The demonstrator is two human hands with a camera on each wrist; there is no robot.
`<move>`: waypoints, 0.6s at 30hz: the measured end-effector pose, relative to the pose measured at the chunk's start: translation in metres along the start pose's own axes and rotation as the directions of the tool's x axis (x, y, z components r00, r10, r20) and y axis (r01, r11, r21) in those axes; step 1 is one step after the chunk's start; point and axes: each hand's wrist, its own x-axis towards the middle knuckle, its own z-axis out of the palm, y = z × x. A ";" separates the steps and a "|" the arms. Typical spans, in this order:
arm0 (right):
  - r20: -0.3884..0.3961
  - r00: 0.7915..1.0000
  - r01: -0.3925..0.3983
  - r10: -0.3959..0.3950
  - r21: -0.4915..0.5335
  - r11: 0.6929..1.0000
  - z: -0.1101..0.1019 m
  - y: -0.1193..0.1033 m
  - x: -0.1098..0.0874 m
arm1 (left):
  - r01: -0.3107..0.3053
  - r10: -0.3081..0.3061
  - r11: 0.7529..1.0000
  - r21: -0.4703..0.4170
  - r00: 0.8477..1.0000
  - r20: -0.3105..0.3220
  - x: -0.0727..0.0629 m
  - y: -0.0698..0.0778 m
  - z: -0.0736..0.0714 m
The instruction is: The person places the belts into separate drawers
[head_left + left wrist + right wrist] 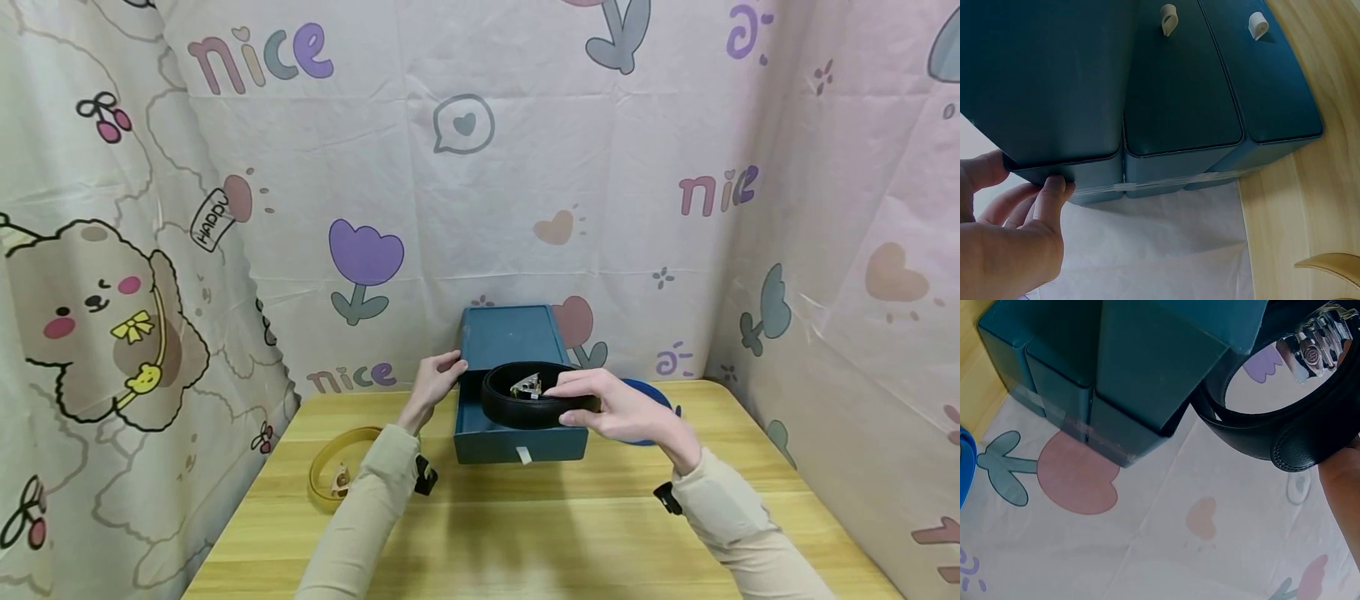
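Observation:
A teal drawer box (510, 333) stands at the back of the table with its top drawer (483, 446) pulled out. My left hand (431, 383) grips the box's left upper corner; in the left wrist view the thumb and bent fingers (1052, 187) span its edge. With my right hand (618, 408) I hold a coiled black belt (517, 414), pinched at its right side over the drawer. A silver buckle (527, 386) shows inside the coil. In the right wrist view the belt (1241, 437) overlaps the drawer's edge, and most of the hand is hidden.
A coiled yellow belt (317, 475) with a gold-coloured buckle (341, 480) lies on the table's left side. Behind my right hand is a blue belt (651, 392). Lower drawers (1179, 81) with white pull loops sit under the top one. Printed cloth (510, 208) hangs around the table.

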 end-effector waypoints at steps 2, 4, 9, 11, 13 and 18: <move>0.009 1.000 -0.001 0.001 0.012 1.000 0.002 0.001 0.002 | 0.003 -0.003 1.000 0.003 1.000 0.001 0.000 -0.001 0.000; 0.013 1.000 0.009 -0.009 0.010 1.000 0.005 0.003 0.005 | 0.004 -0.004 1.000 0.001 1.000 0.004 0.000 -0.001 0.000; 0.018 1.000 0.010 -0.010 0.002 1.000 0.011 0.004 0.010 | -0.009 0.009 1.000 -0.005 1.000 -0.001 0.001 -0.001 0.000; 0.024 1.000 0.006 -0.006 0.006 1.000 0.013 0.005 0.012 | -0.019 0.019 1.000 -0.003 1.000 -0.006 0.001 -0.002 0.000; 0.035 0.999 0.004 -0.004 0.001 1.000 0.015 0.005 0.015 | -0.022 0.022 1.000 -0.005 1.000 -0.007 0.001 -0.001 0.000; 0.067 0.998 -0.008 0.010 -0.031 0.999 0.020 0.010 0.019 | -0.016 0.016 1.000 -0.010 1.000 0.000 0.001 0.000 0.000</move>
